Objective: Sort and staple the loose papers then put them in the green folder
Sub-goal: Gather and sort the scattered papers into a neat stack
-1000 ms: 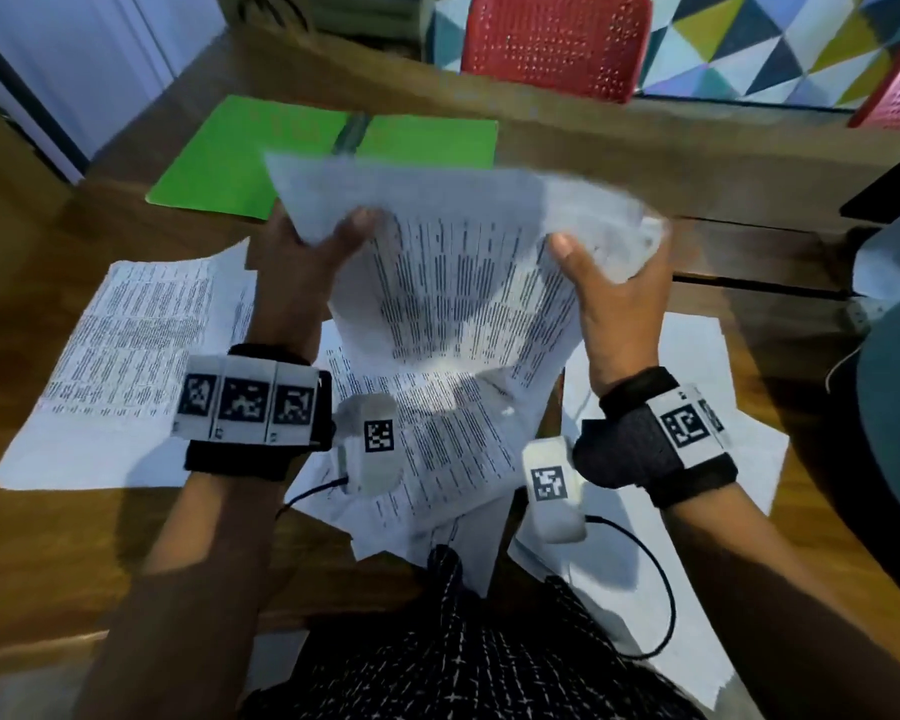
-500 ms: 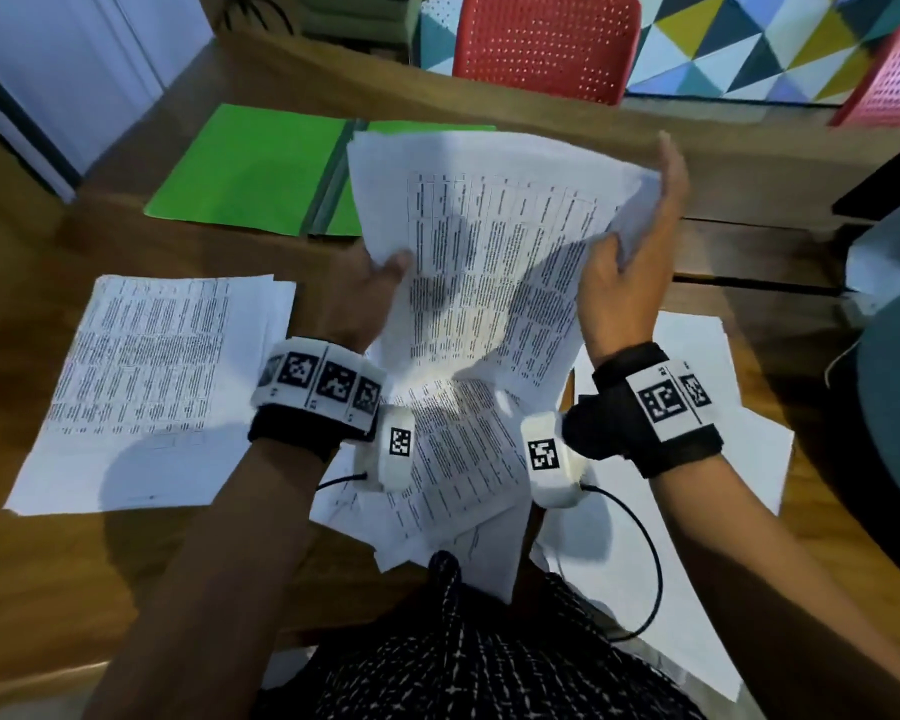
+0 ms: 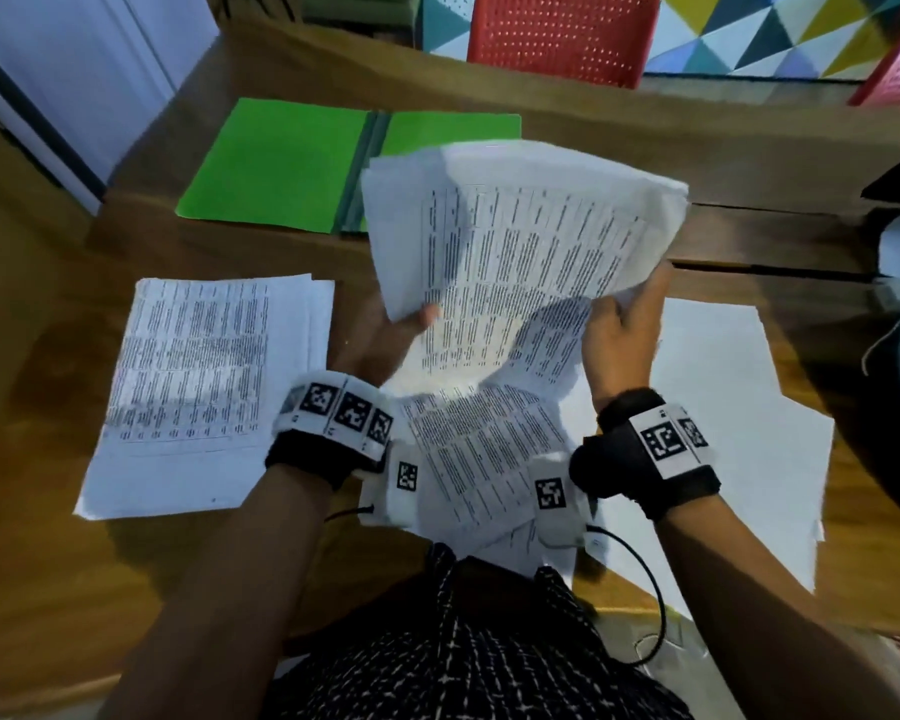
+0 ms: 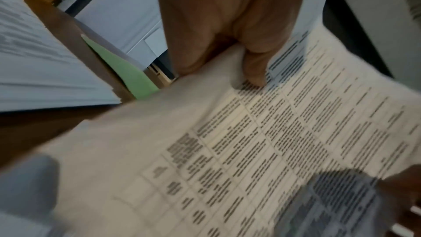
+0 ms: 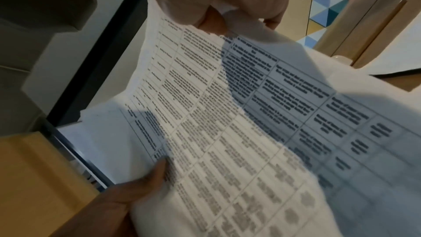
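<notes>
Up off the wooden table [image 3: 48,537], a sheaf of printed papers [image 3: 515,262] is held between both hands. Its sheets carry ruled tables of small black text, too blurred in every view to read. The wrist bands bear only black-and-white square code markers, no words.

The left hand [image 3: 385,337] holds the sheaf's lower-left corner, at about seven o'clock on the sheets, thumb [image 4: 255,68] pressed flat on the printed face and the other fingers hidden behind the paper. The right hand [image 3: 622,340] grips the lower-right edge, at about four o'clock, fingers curled round it; the right wrist view shows the thumb and fingertips [image 5: 272,22] pinching the paper's edge.

Beyond the sheaf, at eleven o'clock from it, the green folder [image 3: 281,163] lies open on the table. A stack of printed pages [image 3: 198,387] lies at nine o'clock from the hands, more loose sheets [image 3: 484,449] sit beneath the wrists, and blank-looking sheets [image 3: 739,407] lie at three o'clock.
</notes>
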Available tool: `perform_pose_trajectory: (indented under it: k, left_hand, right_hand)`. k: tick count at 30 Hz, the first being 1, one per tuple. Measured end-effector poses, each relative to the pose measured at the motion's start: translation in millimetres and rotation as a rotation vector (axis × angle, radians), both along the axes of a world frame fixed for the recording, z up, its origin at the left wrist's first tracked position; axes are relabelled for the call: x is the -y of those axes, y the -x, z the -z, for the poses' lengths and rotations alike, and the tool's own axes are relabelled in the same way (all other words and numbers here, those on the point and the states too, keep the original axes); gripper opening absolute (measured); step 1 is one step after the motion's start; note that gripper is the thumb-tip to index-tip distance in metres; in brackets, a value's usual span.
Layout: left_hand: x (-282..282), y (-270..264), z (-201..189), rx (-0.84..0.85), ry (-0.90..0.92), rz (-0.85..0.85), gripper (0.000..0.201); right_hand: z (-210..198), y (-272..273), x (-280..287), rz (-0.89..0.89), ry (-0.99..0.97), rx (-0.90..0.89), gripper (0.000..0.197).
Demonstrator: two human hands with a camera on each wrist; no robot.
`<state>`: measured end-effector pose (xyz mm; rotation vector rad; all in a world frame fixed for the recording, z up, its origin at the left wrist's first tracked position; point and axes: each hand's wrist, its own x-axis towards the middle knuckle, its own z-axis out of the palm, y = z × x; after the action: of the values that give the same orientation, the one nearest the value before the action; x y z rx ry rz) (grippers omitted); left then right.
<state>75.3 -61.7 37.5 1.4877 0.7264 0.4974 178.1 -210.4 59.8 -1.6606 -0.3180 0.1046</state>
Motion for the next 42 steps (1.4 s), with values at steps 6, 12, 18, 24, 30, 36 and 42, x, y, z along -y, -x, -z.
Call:
perform_pose_trajectory:
  k: [6,12,18,24,30,36,42]
  left_hand:
    - [-41,14,-38,0.009,-0.023,-0.190,0.017]
    - [-136,72,-44,-0.355,-0.194,-0.390,0.048]
    - [-189,136,7,-0.582,-0.215,-0.377,0.019]
    - [-193,178,56,-0.911,-0.250,-0.291,0.036]
    - [-170,170,63,-1.118,-0.236,-0.188,0.049]
    - [-157,153,68,-1.098,-0.146,-0.279,0.048]
    - [-143,105,39,-0.792,-0.301,-0.156,0.044]
  right_hand:
    - [-4,3,-33,-0.036,0.146,0.114,0.016]
    - [33,59,-88,-0.418,0.527,0.057,0.019]
    - [71,118,-134,-0.692,0.830,-0.098,0.046]
    - [97,149,-152,-0.692,1.022,-0.174,0.031]
    - [106,170,-158,-0.575,1.123,-0.168,0.052]
    - [99,160,-153,-0.584,1.055,-0.191,0.037]
    - [77,85,-99,-0.260,0.951,-0.140,0.035]
